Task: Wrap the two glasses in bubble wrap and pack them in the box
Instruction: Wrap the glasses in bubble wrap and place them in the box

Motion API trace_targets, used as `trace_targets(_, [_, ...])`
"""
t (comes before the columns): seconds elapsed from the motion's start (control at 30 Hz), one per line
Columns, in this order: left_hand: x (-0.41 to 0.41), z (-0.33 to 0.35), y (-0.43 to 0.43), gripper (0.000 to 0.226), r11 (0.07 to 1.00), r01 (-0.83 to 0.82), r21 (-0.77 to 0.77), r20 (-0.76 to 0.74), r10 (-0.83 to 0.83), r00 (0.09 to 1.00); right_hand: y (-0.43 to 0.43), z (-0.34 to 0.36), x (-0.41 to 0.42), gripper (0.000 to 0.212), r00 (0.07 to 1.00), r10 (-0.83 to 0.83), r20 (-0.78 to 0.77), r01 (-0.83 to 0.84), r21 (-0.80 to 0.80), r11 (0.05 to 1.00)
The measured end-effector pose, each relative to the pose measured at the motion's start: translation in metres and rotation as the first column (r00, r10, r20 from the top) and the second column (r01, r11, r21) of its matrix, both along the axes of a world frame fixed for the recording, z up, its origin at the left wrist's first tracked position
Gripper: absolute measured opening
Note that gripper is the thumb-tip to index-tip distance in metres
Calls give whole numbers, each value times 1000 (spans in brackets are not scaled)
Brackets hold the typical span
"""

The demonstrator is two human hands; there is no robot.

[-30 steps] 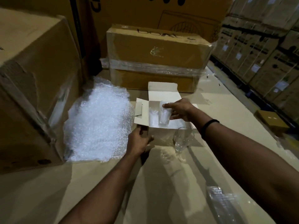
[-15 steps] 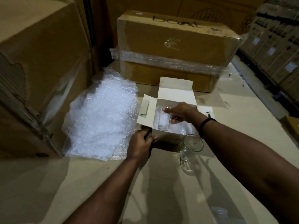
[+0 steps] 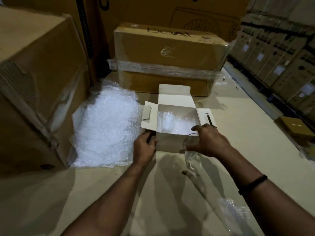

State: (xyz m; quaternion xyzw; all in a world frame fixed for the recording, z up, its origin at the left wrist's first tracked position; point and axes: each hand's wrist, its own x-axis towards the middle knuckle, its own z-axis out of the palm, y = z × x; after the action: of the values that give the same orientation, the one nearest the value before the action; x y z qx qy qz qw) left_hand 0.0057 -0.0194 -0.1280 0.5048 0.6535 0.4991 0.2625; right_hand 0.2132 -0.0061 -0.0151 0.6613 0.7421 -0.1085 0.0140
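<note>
A small white box point(image 3: 170, 143) stands open on the cardboard surface, flaps spread. Inside it on the left stands a glass wrapped in bubble wrap point(image 3: 166, 122), with more wrap lying beside it. My left hand point(image 3: 144, 147) grips the box's front left corner under the side flap. A bare clear glass point(image 3: 191, 159) stands against the box's front right corner. My right hand point(image 3: 209, 142) is over the bare glass's top, thumb behind the rim and fingers curled round it. A big sheet of bubble wrap point(image 3: 105, 130) lies to the left of the box.
A large torn carton point(image 3: 34, 82) stands at the left, and a film-wrapped carton point(image 3: 167, 53) right behind the white box. A small brown box point(image 3: 296, 128) sits at the right, near stacked cartons. Crumpled clear plastic point(image 3: 233, 215) lies at the near right.
My right hand let go of the wrapped glass inside the box, drew back out and came down onto the bare glass. My left hand stayed at the box's corner.
</note>
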Motion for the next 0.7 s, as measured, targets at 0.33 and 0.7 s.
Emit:
trace_targets(0.33, [-25,26,-31,37,949,-224,221,44,220,975,-31,-28,-36,73,962,58,-267,0,211,978])
trace_targets(0.7, [-104,29,-41,64,917,-95,-388,-726,-241,644,-34,-38,-72,77,916,22,-402,58,184,981])
